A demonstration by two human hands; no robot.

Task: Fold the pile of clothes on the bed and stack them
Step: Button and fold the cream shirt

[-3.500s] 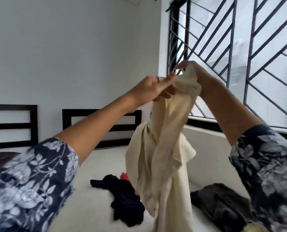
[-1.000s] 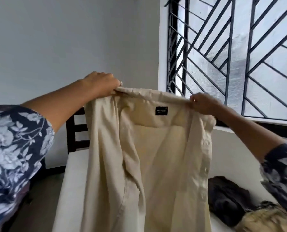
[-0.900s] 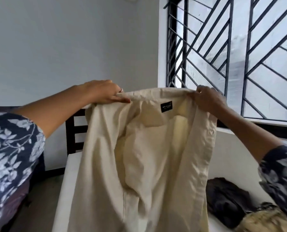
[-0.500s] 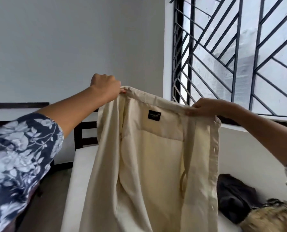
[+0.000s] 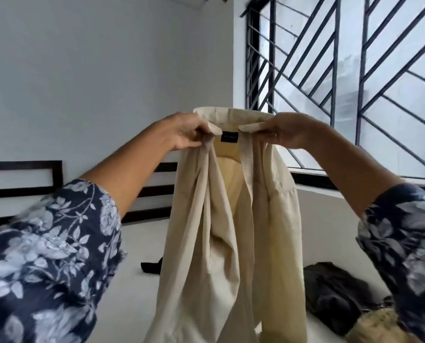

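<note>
A cream shirt (image 5: 231,243) hangs in the air in front of me over the white bed (image 5: 137,246). My left hand (image 5: 186,131) pinches the left end of its collar and my right hand (image 5: 290,129) pinches the right end. A small black label shows inside the neck between my hands. The two front edges hang close together and the body drops past the bottom of the view. The shirt hides part of the bed behind it.
A dark olive garment (image 5: 335,290) and a tan garment (image 5: 379,328) lie on the bed at the lower right. A bit of black cloth (image 5: 152,266) peeks out left of the shirt. A barred window (image 5: 355,82) is at the right, dark bed frames (image 5: 23,179) at the left.
My hands have come closer together along the collar, so the shirt's open front has narrowed. The view has tilted, showing more of the bed and the black cloth.
</note>
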